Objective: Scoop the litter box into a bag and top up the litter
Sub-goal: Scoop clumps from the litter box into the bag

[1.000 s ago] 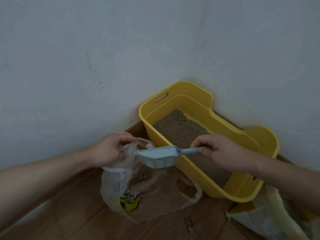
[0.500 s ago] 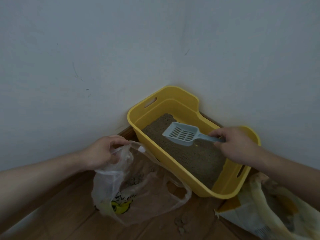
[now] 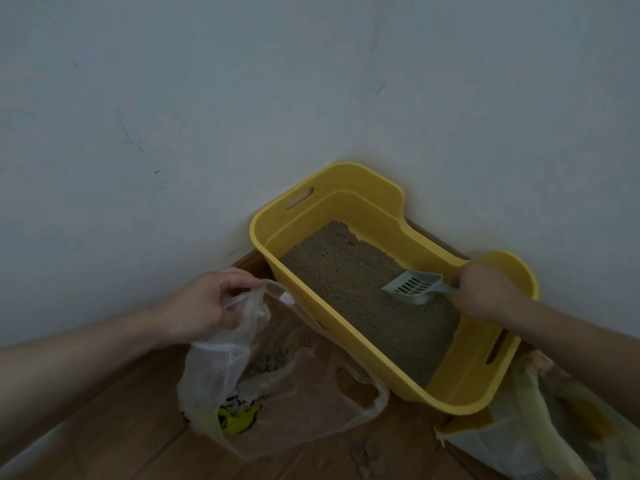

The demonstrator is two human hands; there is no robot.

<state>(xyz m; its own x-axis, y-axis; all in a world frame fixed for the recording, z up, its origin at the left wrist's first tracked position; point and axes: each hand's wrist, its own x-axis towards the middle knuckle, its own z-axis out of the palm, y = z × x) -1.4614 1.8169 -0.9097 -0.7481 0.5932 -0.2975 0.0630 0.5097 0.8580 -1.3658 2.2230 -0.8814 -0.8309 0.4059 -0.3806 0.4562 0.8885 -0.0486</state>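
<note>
Wooden floor [image 3: 104,427], corner of grey walls [image 3: 173,98] | yellow litter box [image 3: 460,393] tucked in | left hand [image 3: 204,306] pinches the plastic bag [image 3: 277,393] rim, mouth open beside the box for dumping | right hand [image 3: 485,292], fingers curled round the slotted scoop [image 3: 412,284] handle, blade down at the litter [image 3: 353,282]

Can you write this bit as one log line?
left hand: holds plastic bag | right hand: holds scoop | scoop: inside litter box

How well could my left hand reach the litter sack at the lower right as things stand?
Probably not easily. The left hand grips the plastic bag, and the yellow litter box and right forearm lie between it and the litter sack; it would have to cross them.
</note>
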